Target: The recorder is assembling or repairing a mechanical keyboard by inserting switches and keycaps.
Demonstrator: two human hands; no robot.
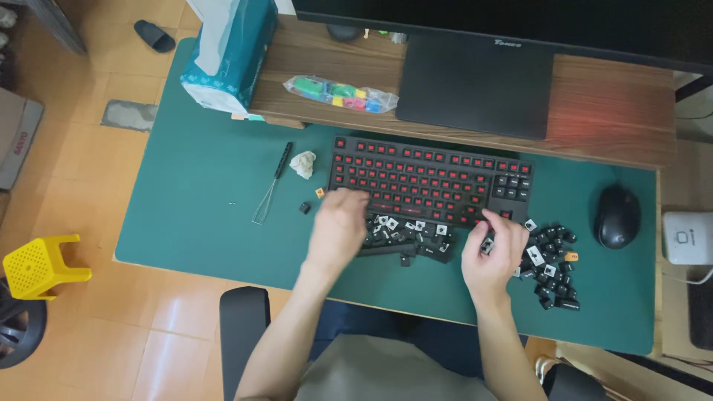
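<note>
Covering most of the desk, the green mat (208, 200) keeps loose parts from rolling. On it, center, the stripped keyboard (427, 182) shows red switches. Black keycaps (553, 267) sit piled near-right within reach. Far shelf: clear bag (342, 93) holding colourful caps. Left hand (338, 226) rests on the keyboard's near edge, fingers curled together. Right hand (494, 249) pinches one keycap.

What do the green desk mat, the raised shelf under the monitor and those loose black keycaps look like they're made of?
Green desk mat: probably soft rubber or fabric, matte, lying flat without glare.
Raised shelf: wood or wood-look laminate, brown with visible grain and a slight sheen.
Loose keycaps: likely hard moulded plastic, black, some showing pale undersides.
</note>
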